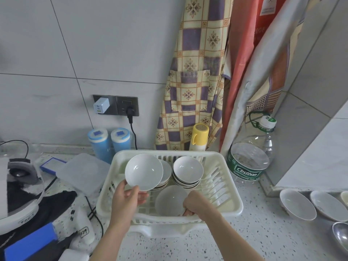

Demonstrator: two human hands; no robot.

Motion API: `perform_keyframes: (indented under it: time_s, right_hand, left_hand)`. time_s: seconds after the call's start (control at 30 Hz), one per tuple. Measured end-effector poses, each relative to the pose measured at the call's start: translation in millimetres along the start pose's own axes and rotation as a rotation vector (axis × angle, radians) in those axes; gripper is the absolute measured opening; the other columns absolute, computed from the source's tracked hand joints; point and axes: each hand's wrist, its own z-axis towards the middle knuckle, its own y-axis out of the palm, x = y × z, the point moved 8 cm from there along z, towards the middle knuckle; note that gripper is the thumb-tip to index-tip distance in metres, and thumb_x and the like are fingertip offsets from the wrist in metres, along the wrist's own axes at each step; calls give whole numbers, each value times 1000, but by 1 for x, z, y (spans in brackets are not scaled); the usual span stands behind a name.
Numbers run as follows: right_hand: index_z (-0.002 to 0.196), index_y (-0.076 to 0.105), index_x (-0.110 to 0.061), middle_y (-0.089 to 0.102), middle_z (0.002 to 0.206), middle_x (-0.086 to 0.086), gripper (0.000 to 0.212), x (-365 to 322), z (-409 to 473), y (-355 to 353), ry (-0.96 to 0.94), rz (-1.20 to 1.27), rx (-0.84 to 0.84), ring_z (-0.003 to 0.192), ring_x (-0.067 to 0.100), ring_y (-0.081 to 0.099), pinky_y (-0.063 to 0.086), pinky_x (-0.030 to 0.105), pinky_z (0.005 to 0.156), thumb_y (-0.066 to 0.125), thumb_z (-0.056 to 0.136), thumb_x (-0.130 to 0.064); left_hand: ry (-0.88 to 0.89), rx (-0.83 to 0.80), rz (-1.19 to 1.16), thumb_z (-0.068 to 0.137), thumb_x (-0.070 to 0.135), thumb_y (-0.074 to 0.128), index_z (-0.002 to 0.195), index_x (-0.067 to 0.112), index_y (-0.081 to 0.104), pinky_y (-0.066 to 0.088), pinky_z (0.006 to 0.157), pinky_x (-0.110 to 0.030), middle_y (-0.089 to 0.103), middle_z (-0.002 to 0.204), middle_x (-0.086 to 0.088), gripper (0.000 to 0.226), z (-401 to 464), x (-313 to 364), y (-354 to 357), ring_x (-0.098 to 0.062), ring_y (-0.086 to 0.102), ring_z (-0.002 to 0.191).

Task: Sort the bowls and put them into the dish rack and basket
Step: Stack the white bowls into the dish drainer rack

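My left hand pinches a white ceramic bowl at seven o'clock; right hand grips another, risking a clash.

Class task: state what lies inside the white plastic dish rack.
Inside the white plastic dish rack: two stacks of white bowls and a single white bowl held by the right hand. The left stack is partly covered.

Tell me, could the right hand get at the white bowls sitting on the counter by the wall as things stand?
Probably not at once: the right hand is gripping a bowl inside the white basket. The counter bowls lie open on its side with nothing between, so once it lets go the way looks free.
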Motion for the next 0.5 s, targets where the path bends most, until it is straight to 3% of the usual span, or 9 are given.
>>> perform_keyframes:
  time_s: [0.1, 0.17, 0.27, 0.37, 0.5]
  right_hand:
    - [70, 46, -14, 55, 36, -5, 14, -1, -3, -1, -21, -28, 15, 44, 11, 49, 31, 17, 42, 38, 75, -3]
    - [73, 48, -13, 59, 48, -3, 13, -2, -4, -1, -33, -67, 17, 52, 13, 51, 35, 20, 49, 39, 76, -3]
    - [96, 53, -11, 67, 86, 4, 22, -1, -2, 1, -22, -147, 13, 81, 22, 61, 43, 25, 68, 41, 79, -4]
    - [121, 53, -13, 62, 120, 6, 33, -1, -1, -3, -33, -284, 97, 108, 25, 61, 42, 27, 76, 43, 89, -13]
    - [123, 53, -10, 61, 122, 7, 32, -5, -8, -11, -83, -313, 261, 111, 26, 59, 42, 28, 76, 39, 98, -24]
  left_hand:
    - [-36, -39, 44, 96, 4, 54, 118, 20, 57, 58, 53, -23, 77, 75, -8, 27, 0, 0, 3, -23, 76, 67]
    - [-48, -55, 63, 96, 3, 53, 117, 23, 56, 58, 53, -23, 77, 75, -8, 29, -1, 1, 4, -22, 76, 67]
    - [-57, -73, 82, 96, 3, 53, 118, 24, 54, 58, 53, -23, 78, 75, -8, 30, -2, 3, 7, -21, 76, 68]
    - [-67, -86, 100, 96, 4, 53, 117, 22, 55, 58, 53, -24, 78, 75, -8, 28, -3, 4, 7, -21, 76, 68]
    - [-119, -126, 146, 96, 4, 50, 116, 17, 57, 58, 53, -24, 77, 74, -12, 25, -2, 2, 7, -22, 76, 68]
